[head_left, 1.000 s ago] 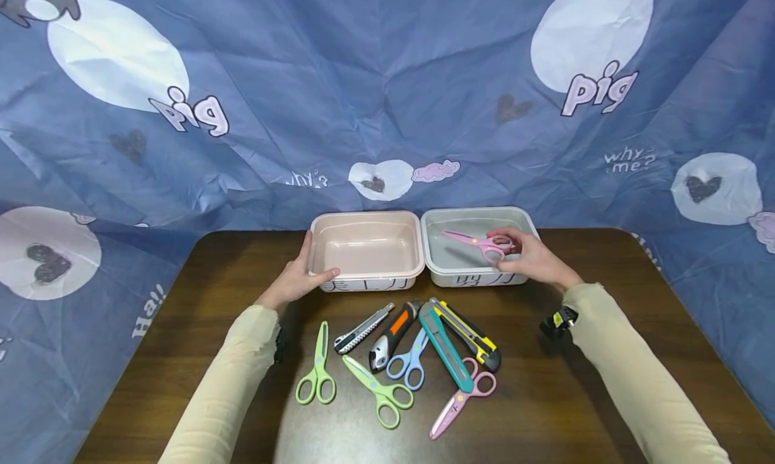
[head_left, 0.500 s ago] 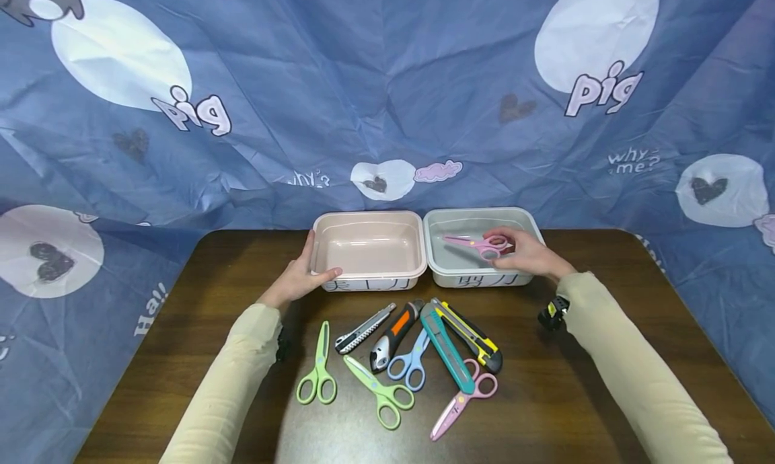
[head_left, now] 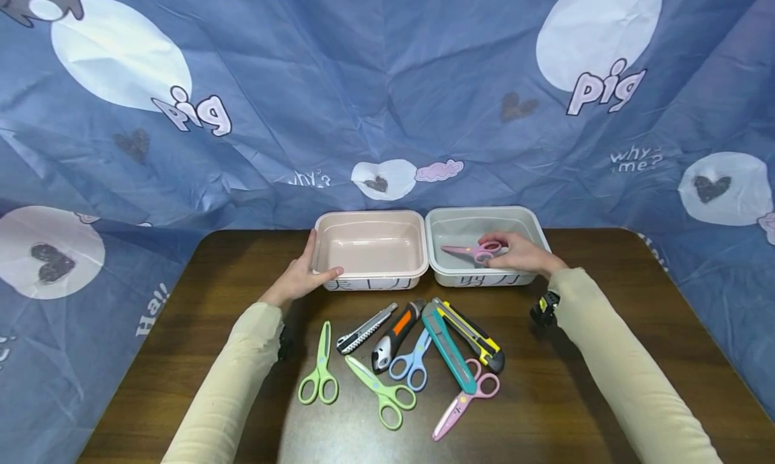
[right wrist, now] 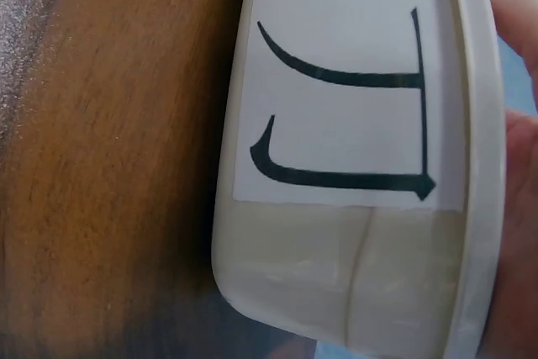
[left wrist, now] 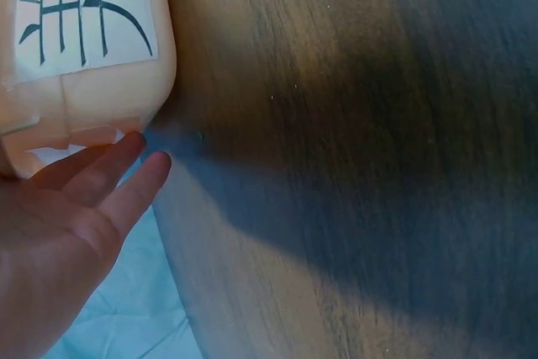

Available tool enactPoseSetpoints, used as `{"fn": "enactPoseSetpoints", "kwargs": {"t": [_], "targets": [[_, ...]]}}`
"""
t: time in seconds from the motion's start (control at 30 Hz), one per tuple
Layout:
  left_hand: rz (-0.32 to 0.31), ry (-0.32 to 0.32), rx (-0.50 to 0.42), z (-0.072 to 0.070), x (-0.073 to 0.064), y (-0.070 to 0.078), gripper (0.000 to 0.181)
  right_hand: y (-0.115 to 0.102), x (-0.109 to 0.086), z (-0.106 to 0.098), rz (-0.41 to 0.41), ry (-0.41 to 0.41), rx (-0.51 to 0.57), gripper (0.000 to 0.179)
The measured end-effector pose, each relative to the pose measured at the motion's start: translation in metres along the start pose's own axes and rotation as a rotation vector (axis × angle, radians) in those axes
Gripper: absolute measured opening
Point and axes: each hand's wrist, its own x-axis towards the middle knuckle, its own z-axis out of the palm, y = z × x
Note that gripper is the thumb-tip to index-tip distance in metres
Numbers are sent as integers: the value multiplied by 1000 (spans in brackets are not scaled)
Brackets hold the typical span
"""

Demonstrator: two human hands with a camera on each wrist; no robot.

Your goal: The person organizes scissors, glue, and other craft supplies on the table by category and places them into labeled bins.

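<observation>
My right hand (head_left: 517,250) holds pink scissors (head_left: 472,250) by the handles, inside the grey-green box (head_left: 431,249); their blades point left. In the right wrist view the labelled front wall of this box (right wrist: 336,258) hides most of the hand (right wrist: 521,174). My left hand (head_left: 298,276) rests against the near left corner of the beige box (head_left: 371,276), thumb along the front rim and a finger up the left side. In the left wrist view its fingers (left wrist: 126,182) are nearly straight beside the box wall (left wrist: 109,98).
Green scissors (head_left: 321,366), a second green pair (head_left: 375,384), blue scissors (head_left: 418,353) and pink scissors (head_left: 451,417) lie nearer me. Among them are silver (head_left: 366,329), orange-and-black (head_left: 396,333), teal (head_left: 449,346) and yellow (head_left: 472,333) cutters. A blue cloth (head_left: 272,114) hangs behind the table.
My right hand has moved slightly left and down into the grey-green box with the pink scissors. The left hand has kept its place at the beige box.
</observation>
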Motion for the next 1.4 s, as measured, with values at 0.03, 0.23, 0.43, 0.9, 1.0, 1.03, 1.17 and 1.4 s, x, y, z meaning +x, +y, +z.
{"fn": "enactPoseSetpoints", "kwargs": {"t": [0.03,0.23,0.43,0.9,1.0,1.03,1.17,1.4], "targets": [[0,2,2,0,0,0,108,0,0,0,11,-3,-7,57],[-2,2,5,2,0,-1,107,-1,2,0,41,-20,-62,61],[-3,0,8,2,0,-1,107,1,4,0,64,-35,-61,63],[-16,-17,1,0,2,-1,109,1,1,-7,-121,26,-13,49],[-20,-22,2,1,1,-1,109,-1,-4,-10,-155,48,25,46],[-20,-23,1,1,2,-1,109,-2,-6,-11,-160,52,39,45],[-21,-23,-2,1,1,0,109,-4,-12,-13,-181,66,74,44],[-16,-18,-11,1,1,-2,109,-9,-23,-16,-227,108,71,38]]}}
